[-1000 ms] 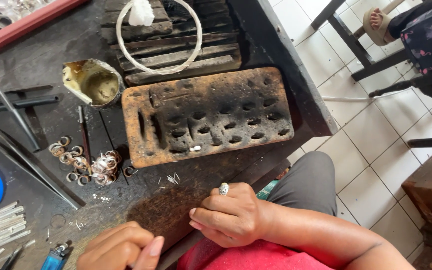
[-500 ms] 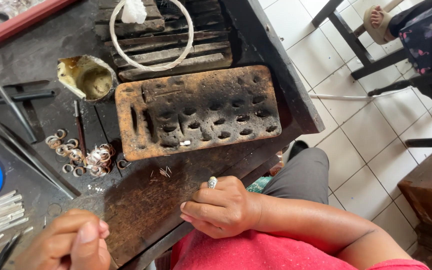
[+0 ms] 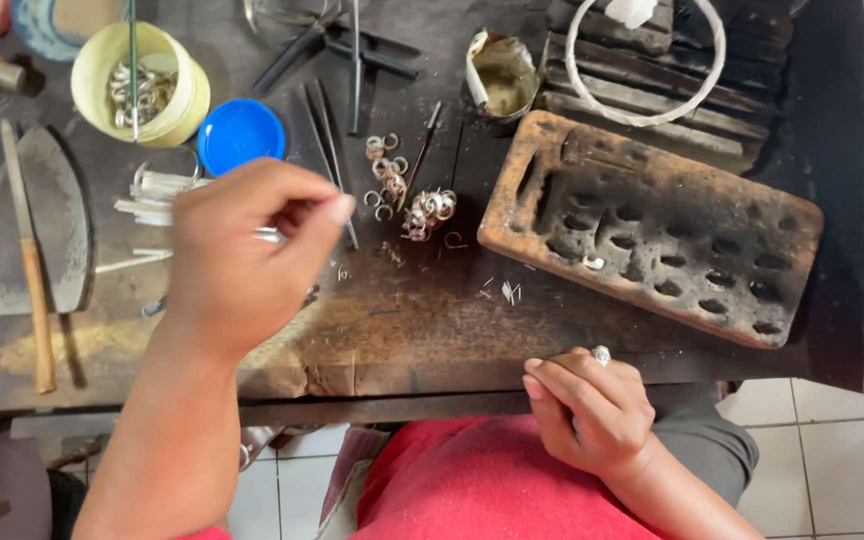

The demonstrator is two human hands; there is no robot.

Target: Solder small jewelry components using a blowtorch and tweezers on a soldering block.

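Two hands are up at the dark desk [image 3: 402, 330]: the left hand [image 3: 242, 260] hovers above it with fingers pinched together, though what they grip I cannot tell. Just beyond lie thin metal strips [image 3: 157, 195] and a blue lid [image 3: 241, 135]. The right hand [image 3: 587, 410], ring on, rests at the desk's near edge, fingers curled, below the pitted wooden block [image 3: 652, 225]. Small metal rings [image 3: 407, 195] sit mid-desk.

Both forearms are bare, with no sleeves reaching the wrists. The right hand [image 3: 592, 410] wears a small silver-coloured metal ring with a pale rounded top [image 3: 601, 354] on one finger. The left hand [image 3: 242, 255] shows no ring. A plain red cloth top [image 3: 482, 480] covers the torso, and grey fabric trousers [image 3: 707, 450] cover the leg.
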